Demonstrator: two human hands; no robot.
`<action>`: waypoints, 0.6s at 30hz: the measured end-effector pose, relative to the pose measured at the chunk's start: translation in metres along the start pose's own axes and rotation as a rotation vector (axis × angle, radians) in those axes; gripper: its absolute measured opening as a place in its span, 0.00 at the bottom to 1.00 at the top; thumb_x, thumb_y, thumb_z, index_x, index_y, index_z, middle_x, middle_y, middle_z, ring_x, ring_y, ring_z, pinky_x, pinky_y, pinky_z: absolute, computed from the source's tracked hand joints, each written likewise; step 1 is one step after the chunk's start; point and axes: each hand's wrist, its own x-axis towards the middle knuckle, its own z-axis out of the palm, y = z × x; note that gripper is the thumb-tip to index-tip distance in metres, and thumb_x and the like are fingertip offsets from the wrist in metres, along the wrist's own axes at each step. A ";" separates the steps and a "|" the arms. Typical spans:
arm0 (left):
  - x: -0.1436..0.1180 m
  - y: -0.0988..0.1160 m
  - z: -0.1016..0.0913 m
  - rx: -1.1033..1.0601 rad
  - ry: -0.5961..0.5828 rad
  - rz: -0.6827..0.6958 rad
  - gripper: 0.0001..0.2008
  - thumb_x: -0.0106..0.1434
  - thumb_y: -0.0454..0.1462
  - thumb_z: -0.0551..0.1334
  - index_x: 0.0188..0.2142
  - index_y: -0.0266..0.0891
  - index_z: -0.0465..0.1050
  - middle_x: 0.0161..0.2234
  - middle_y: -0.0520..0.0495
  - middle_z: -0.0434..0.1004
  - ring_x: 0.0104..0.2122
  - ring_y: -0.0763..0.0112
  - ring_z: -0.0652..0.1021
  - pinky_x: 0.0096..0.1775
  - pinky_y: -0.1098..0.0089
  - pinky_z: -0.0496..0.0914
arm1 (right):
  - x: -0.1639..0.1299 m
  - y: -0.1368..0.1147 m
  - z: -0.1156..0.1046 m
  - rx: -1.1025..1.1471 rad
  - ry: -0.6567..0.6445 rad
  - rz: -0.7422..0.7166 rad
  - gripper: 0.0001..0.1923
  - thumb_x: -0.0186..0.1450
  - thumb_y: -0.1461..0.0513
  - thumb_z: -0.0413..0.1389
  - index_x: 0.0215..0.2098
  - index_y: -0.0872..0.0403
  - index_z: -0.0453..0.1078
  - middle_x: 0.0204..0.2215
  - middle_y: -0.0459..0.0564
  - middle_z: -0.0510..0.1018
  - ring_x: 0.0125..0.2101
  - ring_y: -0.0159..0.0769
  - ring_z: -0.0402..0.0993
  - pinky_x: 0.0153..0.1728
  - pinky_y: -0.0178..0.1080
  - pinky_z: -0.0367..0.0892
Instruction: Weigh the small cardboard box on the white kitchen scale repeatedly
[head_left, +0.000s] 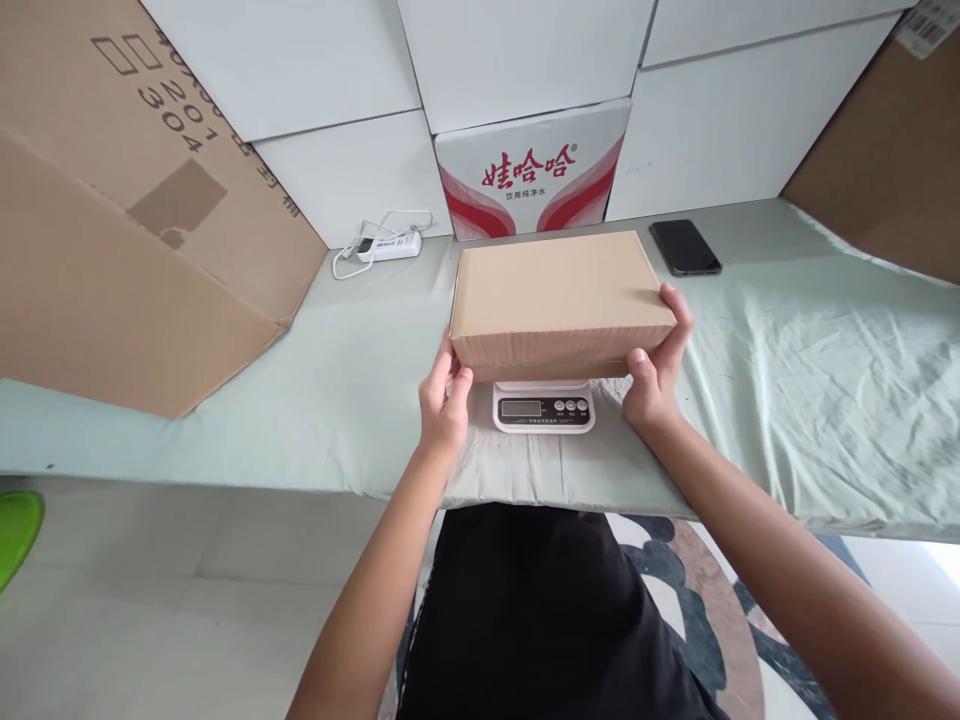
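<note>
A flat brown cardboard box (559, 295) rests over a small white digital scale (544, 407) on the table. Only the scale's front panel with its display and buttons shows beneath the box. My left hand (444, 400) holds the box's near left corner. My right hand (658, 370) grips its near right corner, fingers wrapped up the side. Whether the box's weight is on the scale or in my hands cannot be told.
The table is covered with a pale green cloth (787, 380). A black phone (685, 247) lies behind the box on the right, a white power strip (388, 245) on the left. Large cardboard boxes (127, 220) stand left and right, white cartons (532, 170) behind.
</note>
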 end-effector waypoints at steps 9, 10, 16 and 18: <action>0.009 -0.005 -0.019 -0.066 0.328 0.052 0.38 0.72 0.58 0.61 0.78 0.56 0.63 0.83 0.45 0.59 0.81 0.48 0.64 0.76 0.50 0.67 | 0.005 0.015 -0.008 0.036 0.248 0.265 0.36 0.69 0.36 0.46 0.73 0.29 0.61 0.67 0.50 0.74 0.69 0.62 0.71 0.67 0.72 0.68; 0.009 -0.005 -0.019 -0.068 0.319 0.042 0.37 0.72 0.58 0.60 0.77 0.56 0.64 0.82 0.44 0.60 0.81 0.48 0.65 0.76 0.51 0.67 | 0.006 0.019 -0.009 0.035 0.251 0.295 0.36 0.69 0.36 0.46 0.72 0.30 0.61 0.67 0.51 0.74 0.69 0.62 0.72 0.66 0.71 0.70; 0.010 -0.006 -0.017 -0.031 0.271 0.023 0.39 0.72 0.61 0.59 0.78 0.55 0.64 0.81 0.42 0.63 0.80 0.46 0.66 0.76 0.49 0.67 | 0.006 0.045 -0.010 0.100 0.206 0.265 0.33 0.70 0.35 0.44 0.70 0.27 0.62 0.64 0.48 0.75 0.65 0.59 0.76 0.64 0.72 0.73; 0.010 -0.005 -0.016 -0.031 0.271 0.013 0.39 0.72 0.61 0.60 0.78 0.54 0.64 0.80 0.41 0.65 0.79 0.45 0.67 0.75 0.47 0.68 | 0.006 0.044 -0.008 0.124 0.186 0.253 0.35 0.69 0.34 0.47 0.70 0.30 0.64 0.62 0.50 0.76 0.65 0.60 0.76 0.65 0.72 0.72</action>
